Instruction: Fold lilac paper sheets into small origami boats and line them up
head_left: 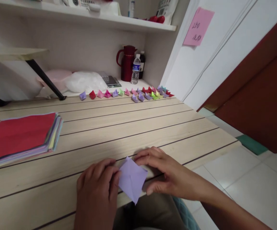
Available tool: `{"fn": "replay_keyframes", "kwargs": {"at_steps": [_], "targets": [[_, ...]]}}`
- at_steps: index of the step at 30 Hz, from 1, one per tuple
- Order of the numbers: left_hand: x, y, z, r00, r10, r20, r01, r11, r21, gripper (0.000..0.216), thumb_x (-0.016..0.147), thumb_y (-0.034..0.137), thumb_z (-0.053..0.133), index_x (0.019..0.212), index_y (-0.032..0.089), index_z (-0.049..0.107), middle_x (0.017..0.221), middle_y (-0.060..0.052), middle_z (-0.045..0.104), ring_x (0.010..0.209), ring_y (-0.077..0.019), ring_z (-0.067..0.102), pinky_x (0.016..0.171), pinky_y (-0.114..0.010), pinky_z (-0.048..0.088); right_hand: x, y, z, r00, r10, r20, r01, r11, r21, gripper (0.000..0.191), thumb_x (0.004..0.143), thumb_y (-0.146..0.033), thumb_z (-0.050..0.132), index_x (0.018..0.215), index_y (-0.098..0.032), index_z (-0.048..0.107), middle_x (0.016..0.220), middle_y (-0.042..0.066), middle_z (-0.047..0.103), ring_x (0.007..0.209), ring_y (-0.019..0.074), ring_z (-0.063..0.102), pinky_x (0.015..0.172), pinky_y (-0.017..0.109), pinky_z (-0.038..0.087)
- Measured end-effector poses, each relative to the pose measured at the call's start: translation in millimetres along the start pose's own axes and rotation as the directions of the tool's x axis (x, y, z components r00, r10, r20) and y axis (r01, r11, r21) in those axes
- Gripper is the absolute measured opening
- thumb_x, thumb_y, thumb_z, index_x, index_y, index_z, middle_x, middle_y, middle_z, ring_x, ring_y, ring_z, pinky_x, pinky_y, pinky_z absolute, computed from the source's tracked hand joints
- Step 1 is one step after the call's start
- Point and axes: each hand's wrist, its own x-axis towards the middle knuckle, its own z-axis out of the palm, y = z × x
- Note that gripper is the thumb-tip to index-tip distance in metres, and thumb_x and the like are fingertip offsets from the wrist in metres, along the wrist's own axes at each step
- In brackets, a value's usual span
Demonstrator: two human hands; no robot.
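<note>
- The folded lavender paper lies at the near edge of the table, between the two hands. It sits as a diamond, and its lower corner juts past that edge towards the person.
- The left hand has its grip closed on the paper's left side, with the fingers curled and the fingertips on the sheet.
- The right hand lies flat and open. Its fingers stretch along the upper right side, and its thumb touches the lower right side.
- The paper's long axis runs corner to corner, from the far side to the near side (a crease follows it). Both hands touch the paper, left hand to its left and right hand to its right.
- A stack of coloured sheets rests by the table's left edge.
- A row of small folded shapes lines the far edge.
</note>
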Motion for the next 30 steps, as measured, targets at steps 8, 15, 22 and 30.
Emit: {"fn": "replay_keyframes", "kwargs": {"at_steps": [8, 15, 22, 30], "targets": [[0, 3, 1, 0.997, 0.061, -0.057, -0.057, 0.996, 0.071, 0.009, 0.09, 0.029, 0.056, 0.097, 0.028, 0.061, 0.106, 0.001, 0.071, 0.098, -0.0218, 0.064, 0.084, -0.041, 0.041, 3, 2, 13, 0.993, 0.009, -0.115, -0.005, 1.0, 0.03, 0.021, 0.09, -0.022, 0.068, 0.111, -0.025, 0.065, 0.115, 0.004, 0.067, 0.113, 0.0206, 0.058, 0.1, 0.037, 0.041], [-2, -4, 1, 0.99, 0.129, -0.058, -0.124, 0.989, 0.086, 0.026, 0.085, 0.052, 0.062, 0.096, 0.03, 0.063, 0.108, -0.001, 0.073, 0.096, -0.0251, 0.066, 0.095, -0.047, 0.036, 6, 5, 24, 0.97, 0.066, -0.235, -0.063, 0.998, 0.02, 0.005, 0.093, -0.021, 0.062, 0.089, -0.022, 0.065, 0.1, 0.002, 0.069, 0.098, 0.0189, 0.061, 0.09, 0.036, 0.043], [3, 18, 5, 0.996, -0.052, -0.078, 0.057, 0.996, 0.066, 0.025, 0.076, 0.047, 0.07, 0.078, 0.027, 0.057, 0.102, -0.004, 0.073, 0.096, -0.0276, 0.064, 0.109, -0.06, 0.022, 2, -2, 18, 0.98, 0.081, -0.18, -0.077, 0.997, 0.033, 0.015, 0.099, -0.034, 0.055, 0.098, -0.024, 0.067, 0.105, 0.004, 0.067, 0.104, 0.0203, 0.059, 0.092, 0.037, 0.042], [0, 16, 8, 0.993, -0.033, -0.11, 0.036, 0.999, 0.023, 0.019, 0.083, 0.043, 0.063, 0.077, 0.027, 0.055, 0.1, -0.004, 0.073, 0.095, -0.025, 0.063, 0.11, -0.055, 0.022, 3, -2, 16, 0.993, 0.002, -0.116, -0.016, 0.993, -0.115, 0.021, 0.096, -0.042, 0.059, 0.109, -0.027, 0.066, 0.108, 0.004, 0.065, 0.103, 0.021, 0.057, 0.09, 0.037, 0.042]]}}
